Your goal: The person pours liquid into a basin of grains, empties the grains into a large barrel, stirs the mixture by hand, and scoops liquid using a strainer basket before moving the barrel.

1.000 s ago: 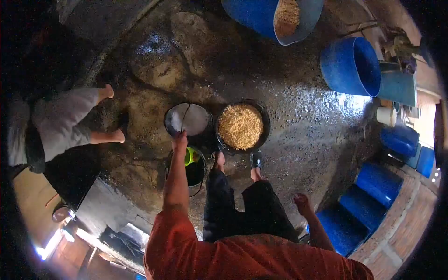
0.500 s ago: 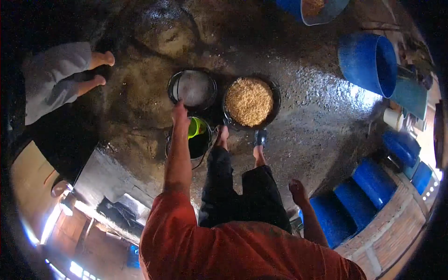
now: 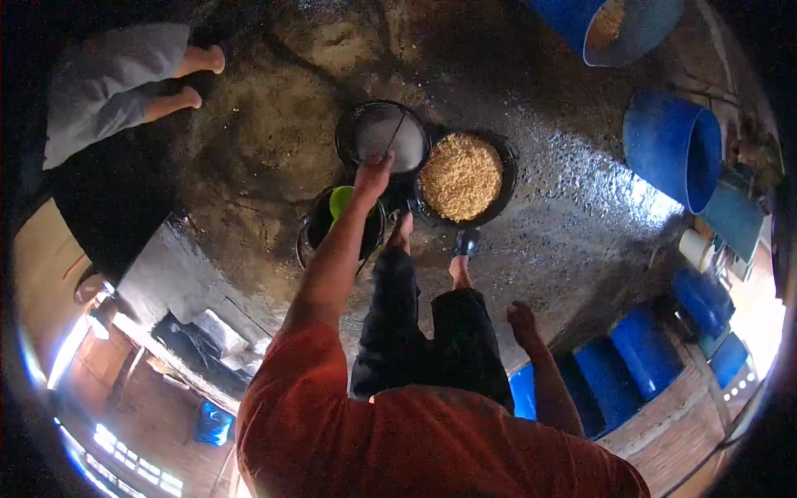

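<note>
My left hand [image 3: 375,176] is closed around the handle of a dark bucket [image 3: 340,137] with cloudy, greyish-white contents. Against its right side is another dark bucket [image 3: 511,170], heaped with pale yellow grains or beans [image 3: 461,178]. Under my left forearm stands a third dark bucket [image 3: 309,241], partly hidden by the arm, with a bright green plastic vessel [image 3: 339,202] in it. My right hand [image 3: 521,324] hangs low by my right side, its fingers curled and nothing visible in them.
The floor [image 3: 573,241] is wet and dark. Blue barrels [image 3: 660,149] stand at the right, and more blue containers [image 3: 635,357] line the brick wall at the lower right. Another person's bare feet [image 3: 189,98] and grey trousers [image 3: 116,75] are at the upper left.
My left hand has moved right and forward with the bucket of cloudy contents, bringing it closer to the grain bucket. The view has shifted slightly. My right hand still hangs by my side.
</note>
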`<state>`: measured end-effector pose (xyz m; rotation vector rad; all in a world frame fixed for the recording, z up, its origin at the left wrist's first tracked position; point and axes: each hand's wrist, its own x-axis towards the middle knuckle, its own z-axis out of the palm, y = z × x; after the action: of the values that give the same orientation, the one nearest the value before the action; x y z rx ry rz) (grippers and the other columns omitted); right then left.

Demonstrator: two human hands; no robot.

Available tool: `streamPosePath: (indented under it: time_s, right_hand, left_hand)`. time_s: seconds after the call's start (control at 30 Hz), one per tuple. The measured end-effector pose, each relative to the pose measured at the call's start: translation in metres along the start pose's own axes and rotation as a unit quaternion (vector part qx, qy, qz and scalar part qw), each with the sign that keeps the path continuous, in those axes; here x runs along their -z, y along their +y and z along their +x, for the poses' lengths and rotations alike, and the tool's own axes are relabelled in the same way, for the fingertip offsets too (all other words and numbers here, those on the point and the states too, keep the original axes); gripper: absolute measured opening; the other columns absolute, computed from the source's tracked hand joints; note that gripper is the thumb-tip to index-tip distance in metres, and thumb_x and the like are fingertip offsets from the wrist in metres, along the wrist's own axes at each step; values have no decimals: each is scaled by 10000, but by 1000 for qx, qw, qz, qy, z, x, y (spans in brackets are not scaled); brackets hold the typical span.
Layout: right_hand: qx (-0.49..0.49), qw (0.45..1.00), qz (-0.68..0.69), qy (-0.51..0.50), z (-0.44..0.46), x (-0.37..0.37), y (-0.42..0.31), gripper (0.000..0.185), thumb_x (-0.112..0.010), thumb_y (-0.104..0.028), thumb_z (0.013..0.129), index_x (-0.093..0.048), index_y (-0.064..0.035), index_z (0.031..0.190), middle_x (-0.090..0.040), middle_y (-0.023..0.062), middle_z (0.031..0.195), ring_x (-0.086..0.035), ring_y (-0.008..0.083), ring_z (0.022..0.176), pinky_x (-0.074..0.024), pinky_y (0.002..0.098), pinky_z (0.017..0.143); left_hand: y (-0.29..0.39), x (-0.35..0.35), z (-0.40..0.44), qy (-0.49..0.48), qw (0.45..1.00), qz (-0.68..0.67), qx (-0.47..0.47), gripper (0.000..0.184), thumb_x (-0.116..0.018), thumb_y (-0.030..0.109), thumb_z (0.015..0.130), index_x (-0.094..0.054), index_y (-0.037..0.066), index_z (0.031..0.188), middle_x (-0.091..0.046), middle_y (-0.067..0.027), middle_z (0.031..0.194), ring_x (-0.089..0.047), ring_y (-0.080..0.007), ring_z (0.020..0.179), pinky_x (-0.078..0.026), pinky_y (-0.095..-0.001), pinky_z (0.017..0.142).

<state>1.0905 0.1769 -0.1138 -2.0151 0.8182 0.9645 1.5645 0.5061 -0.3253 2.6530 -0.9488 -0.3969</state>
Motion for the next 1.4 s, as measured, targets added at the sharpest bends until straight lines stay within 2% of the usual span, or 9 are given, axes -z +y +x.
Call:
streamPosePath:
  time_s: [0.17, 0.23, 0.33, 0.4, 0.67, 0.93, 1.23, 1.3, 1.4]
  right_hand:
    - [130, 990, -15, 43, 14, -4, 16, 294, -583, -202, 1001, -563, -6, 1219, -613, 70, 918, -582, 179, 848, -504, 321, 777]
    - [135, 987, 78, 38, 23, -13, 24, 294, -591, -200, 997, -563, -9, 1219, -614, 70, 943, -582, 186, 868, -507, 336, 786]
    - [-1, 988, 150, 32, 24, -15, -1, 320, -586, -204, 1002, -535, -21, 1260, -603, 49, 952, -571, 159, 871, -505, 329, 768]
    - [102, 995, 12, 16, 27, -21, 0, 353, -580, -223, 1012, -512, -26, 1297, -584, 25, 952, -549, 114, 840, -495, 304, 750]
    - [-18, 994, 80, -78, 20, -80, 48, 349, -562, -240, 1008, -511, -59, 1301, -607, 113, 1052, -586, 228, 927, -492, 377, 849]
    - [-52, 990, 124, -39, 37, -62, 24, 390, -529, -330, 1010, -558, -65, 1294, -561, 193, 1295, -603, 317, 1111, -489, 429, 938]
    - [-14, 989, 136, -46, 34, -11, -74, 371, -518, -389, 1022, -611, -44, 1123, -637, 52, 895, -611, 181, 808, -495, 324, 683]
    - [-53, 976, 209, 3, 36, -39, -47, 391, -502, -413, 1024, -609, -39, 1054, -614, 49, 870, -588, 157, 771, -483, 311, 667]
    - [-88, 950, 297, -32, 37, -65, -24, 375, -540, -386, 1017, -598, -36, 1136, -622, 48, 907, -585, 137, 790, -483, 290, 675]
  left_hand:
    - [43, 17, -15, 101, 991, -56, -64, 303, -492, 182, 954, -617, 114, 1222, -669, -180, 1089, -638, -434, 909, -516, -513, 856]
    - [55, 38, -17, 38, 899, -400, 175, 307, -507, 191, 932, -633, 133, 1205, -671, -171, 1081, -639, -412, 926, -517, -499, 879]
    - [-35, -85, -59, 266, 866, -329, 268, 310, -510, 192, 930, -637, 56, 1178, -647, -187, 1236, -597, -406, 1139, -479, -469, 984]
    - [-40, -14, -60, -158, 944, 115, 264, 383, -528, 206, 915, -600, 31, 1248, -568, -228, 1354, -542, -404, 1243, -446, -461, 1046]
    - [-74, -15, -59, -338, 912, -3, 232, 542, -622, 426, 897, -579, 98, 1327, -507, -197, 1390, -432, -372, 1343, -385, -450, 1114]
    - [-85, -31, -119, -232, 949, -46, 209, 423, -581, 417, 946, -652, 112, 1230, -535, -168, 1344, -439, -357, 1324, -314, -542, 1124]
    - [-83, 6, -72, -323, 878, 77, 344, 532, -485, 423, 990, -487, 132, 1434, -400, -185, 1504, -397, -342, 1386, -294, -542, 1130]
    - [-58, -41, -64, -46, 907, 101, 405, 453, -527, 422, 960, -604, 94, 1264, -523, -183, 1374, -478, -350, 1304, -334, -555, 1083]
    - [49, 5, -16, -63, 970, -150, 182, 439, -633, 431, 876, -626, 43, 1080, -616, -187, 1175, -554, -421, 1149, -420, -565, 976]
